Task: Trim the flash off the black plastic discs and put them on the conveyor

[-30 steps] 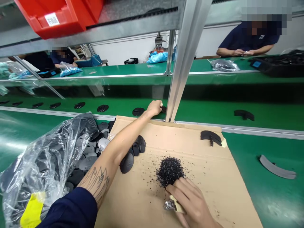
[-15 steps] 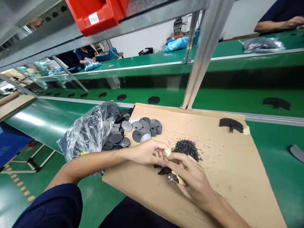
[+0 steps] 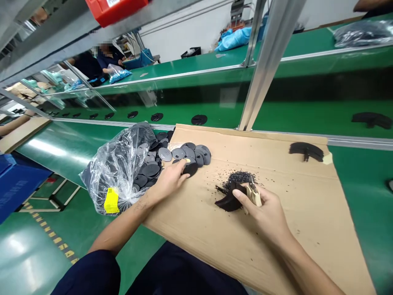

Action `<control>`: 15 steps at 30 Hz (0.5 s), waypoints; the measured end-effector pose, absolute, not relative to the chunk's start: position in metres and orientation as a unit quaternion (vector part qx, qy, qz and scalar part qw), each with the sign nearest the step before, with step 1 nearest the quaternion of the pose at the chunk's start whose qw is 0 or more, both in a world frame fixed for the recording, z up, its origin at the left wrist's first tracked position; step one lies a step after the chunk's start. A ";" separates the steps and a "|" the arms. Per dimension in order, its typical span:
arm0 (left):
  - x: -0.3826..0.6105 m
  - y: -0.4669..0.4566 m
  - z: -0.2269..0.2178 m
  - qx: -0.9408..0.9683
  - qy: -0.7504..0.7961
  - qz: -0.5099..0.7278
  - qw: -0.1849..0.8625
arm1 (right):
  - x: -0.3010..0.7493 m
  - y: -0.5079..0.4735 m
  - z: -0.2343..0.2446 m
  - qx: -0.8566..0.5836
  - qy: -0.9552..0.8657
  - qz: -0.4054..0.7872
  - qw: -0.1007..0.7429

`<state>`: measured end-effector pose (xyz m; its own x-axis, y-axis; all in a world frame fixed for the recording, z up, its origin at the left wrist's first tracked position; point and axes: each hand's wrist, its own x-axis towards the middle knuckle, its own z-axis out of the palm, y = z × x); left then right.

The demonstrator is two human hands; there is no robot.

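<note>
— What's on your left?

— A clear bag [image 3: 118,170] spilling black discs [image 3: 172,157] onto the cardboard [image 3: 276,229]. My left hand [image 3: 170,180] lies on them, fingers closed over one disc [image 3: 190,168] at the pile's near edge.

— And the right?

— My right hand [image 3: 264,211] grips a black part [image 3: 230,200] and small cutters [image 3: 254,194], just this side of the heap of black trimmings [image 3: 238,178]. My hands are well apart.

— What is the person wearing?
— A dark navy short-sleeved top; the sleeve ends above the elbow on the left arm, leaving the forearm bare. Dark trousers show at the near edge.
— And the hands?
— The left hand [image 3: 170,180] and right hand [image 3: 266,213] are bare, without gloves or rings.
</note>
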<state>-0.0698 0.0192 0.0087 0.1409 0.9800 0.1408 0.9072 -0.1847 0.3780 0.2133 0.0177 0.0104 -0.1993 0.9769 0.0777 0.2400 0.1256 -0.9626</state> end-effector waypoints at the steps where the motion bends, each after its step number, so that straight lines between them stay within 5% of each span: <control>1: -0.067 0.018 0.010 0.746 0.617 0.219 0.123 | 0.213 0.017 0.009 -0.487 -0.618 0.467 0.404; 7: -0.028 0.007 0.026 0.677 0.448 0.379 0.443 | 0.211 0.015 0.007 -0.506 -0.561 0.506 0.415; 15: 0.009 0.003 -0.003 0.680 0.452 0.389 0.427 | 0.211 0.010 0.008 -0.510 -0.538 0.512 0.434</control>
<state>0.0090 0.0030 -0.0029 0.2885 0.9469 0.1422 0.2823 -0.2261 0.9323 0.2114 0.0100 0.0085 -0.1033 0.9931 -0.0550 0.1033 -0.0442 -0.9937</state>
